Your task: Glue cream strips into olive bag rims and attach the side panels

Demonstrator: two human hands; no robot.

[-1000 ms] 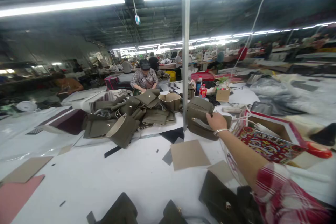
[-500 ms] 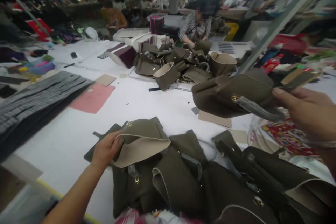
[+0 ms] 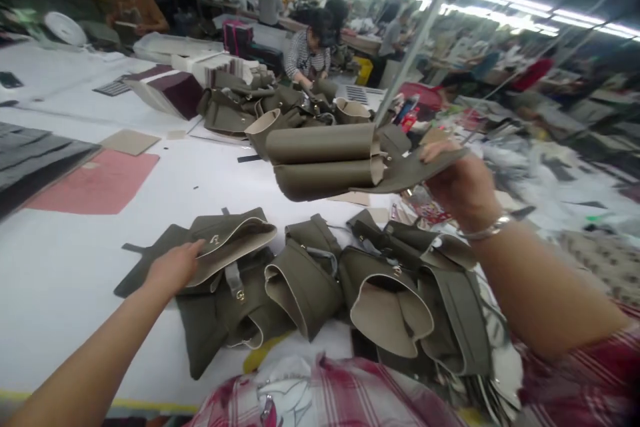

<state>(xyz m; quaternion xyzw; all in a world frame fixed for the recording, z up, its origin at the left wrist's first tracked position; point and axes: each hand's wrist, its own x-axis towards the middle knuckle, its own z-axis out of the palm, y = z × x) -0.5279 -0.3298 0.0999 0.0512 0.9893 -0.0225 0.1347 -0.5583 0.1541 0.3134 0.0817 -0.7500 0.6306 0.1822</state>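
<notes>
In the head view my right hand [image 3: 463, 180] is closed on the flap of an unfinished olive-green handbag [image 3: 325, 153], held raised over the table with its body hanging out to the left. Its folded side faces me. My left hand [image 3: 175, 267] is at the lower left, its fingers gripping the edge of another olive handbag [image 3: 235, 233] that lies open with its beige lining showing. Right of it, several similar handbags [image 3: 305, 280] lie in a row along the near edge, with gold-coloured fittings and plastic-wrapped handles.
Across the white table [image 3: 200, 180] lies a heap of olive handbags [image 3: 230, 110], near a maroon stack [image 3: 175, 90]. A pink sheet [image 3: 100, 180] and dark strips [image 3: 40, 160] are on the left. A co-worker [image 3: 307, 50] sits beyond, and a metal pole [image 3: 425, 27] slants upward.
My right hand has swung the raised handbag leftward in view and turned it, so its folded side now shows. The view has shifted right. My left hand stays at the same handbag.
</notes>
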